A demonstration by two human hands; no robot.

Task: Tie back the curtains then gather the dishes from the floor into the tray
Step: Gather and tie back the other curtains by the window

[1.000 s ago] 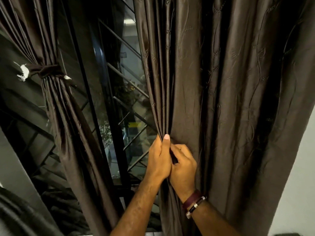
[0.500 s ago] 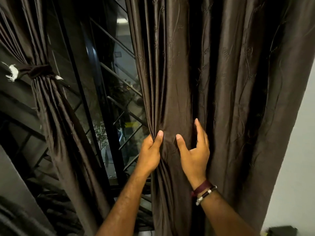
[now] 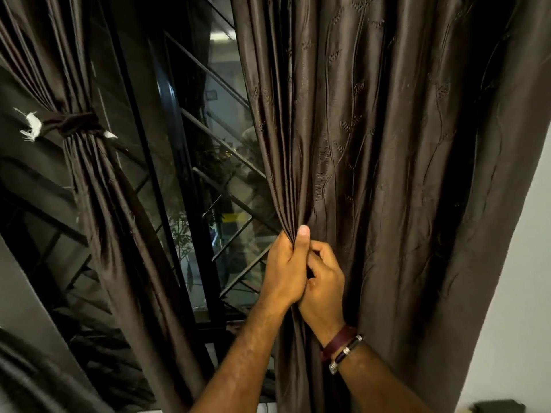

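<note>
A dark brown curtain [image 3: 387, 162] hangs loose over the right half of the window. My left hand [image 3: 284, 269] grips a bunch of folds at its left edge, thumb up on the cloth. My right hand [image 3: 325, 284] sits right beside it, fingers curled into the same gathered fabric. On the left, a second brown curtain [image 3: 98, 204] is drawn aside and bound by a dark tie [image 3: 74, 125] with white frayed ends. No dishes or tray are in view.
Between the curtains is a window with a black frame [image 3: 190, 204] and diagonal metal grille bars [image 3: 235, 210]. A white wall [image 3: 518, 293] runs down the right side. A dark object [image 3: 498, 406] lies at the bottom right corner.
Half a second ago my right hand was spread open on the cloth away from the left. It has since come back to the left hand and closed on the gathered folds.
</note>
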